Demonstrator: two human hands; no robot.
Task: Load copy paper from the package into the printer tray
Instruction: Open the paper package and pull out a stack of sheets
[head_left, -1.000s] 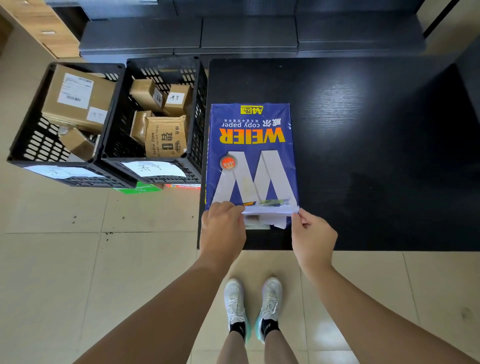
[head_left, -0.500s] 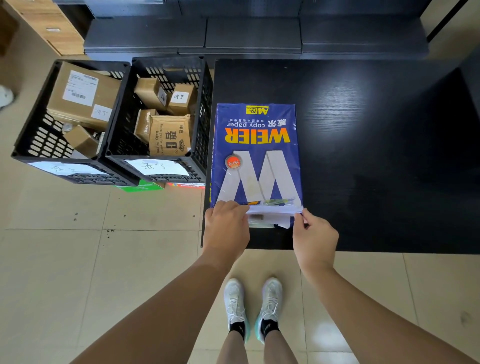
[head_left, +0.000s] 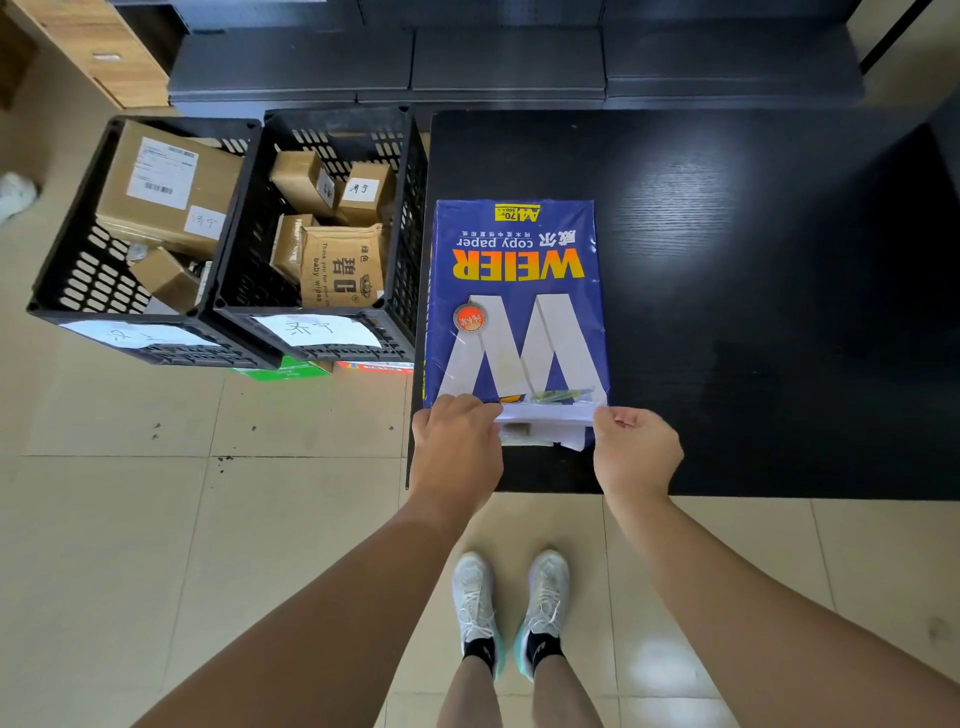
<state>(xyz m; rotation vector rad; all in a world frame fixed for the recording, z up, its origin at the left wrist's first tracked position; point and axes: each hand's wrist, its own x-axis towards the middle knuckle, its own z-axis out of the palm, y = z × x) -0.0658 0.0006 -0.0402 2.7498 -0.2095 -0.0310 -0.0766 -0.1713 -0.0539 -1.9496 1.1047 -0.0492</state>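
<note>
A blue copy paper package (head_left: 517, 306) lies flat on the black table (head_left: 753, 291), near its front left corner. The package's near end is torn open and white sheets (head_left: 545, 415) show there. My left hand (head_left: 457, 452) grips the near left corner of the package. At the near right corner my right hand (head_left: 636, 452) pinches the edge of the wrapper and sheets. No printer or tray is in view.
Two black plastic crates (head_left: 228, 317) with several cardboard boxes stand on the tiled floor, left of the table. Dark cabinets (head_left: 514, 62) run along the back. My feet in white shoes (head_left: 511, 613) stand just before the table edge.
Both hands hold the same corners of the package as before. Only the camera view has shifted slightly.
</note>
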